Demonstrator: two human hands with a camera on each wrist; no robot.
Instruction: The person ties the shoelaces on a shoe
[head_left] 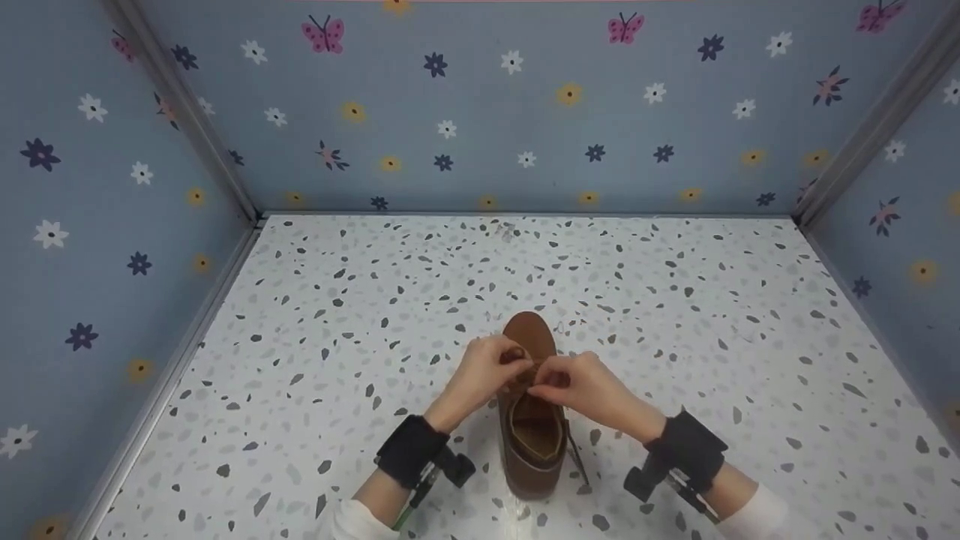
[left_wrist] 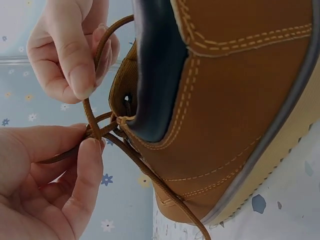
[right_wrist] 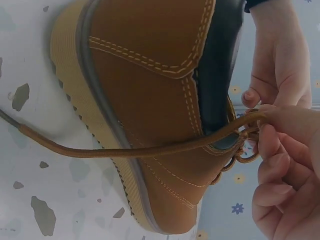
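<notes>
A brown lace-up shoe with a dark padded collar stands on the table, toe pointing away from me. Over its tongue, my left hand pinches the brown shoelace between thumb and finger, right where strands cross. Just behind it, my right hand pinches a lace strand between thumb and fingers. From the right hand, a loose lace end hangs along the shoe's side down to the table. Another strand hangs down the left side. Fingers partly hide the crossing.
The white speckled tabletop stretches around the shoe. Blue flowered panels enclose it at the back, left and right, with metal-coloured strips at the corners. Each wrist wears a black strap with a small camera.
</notes>
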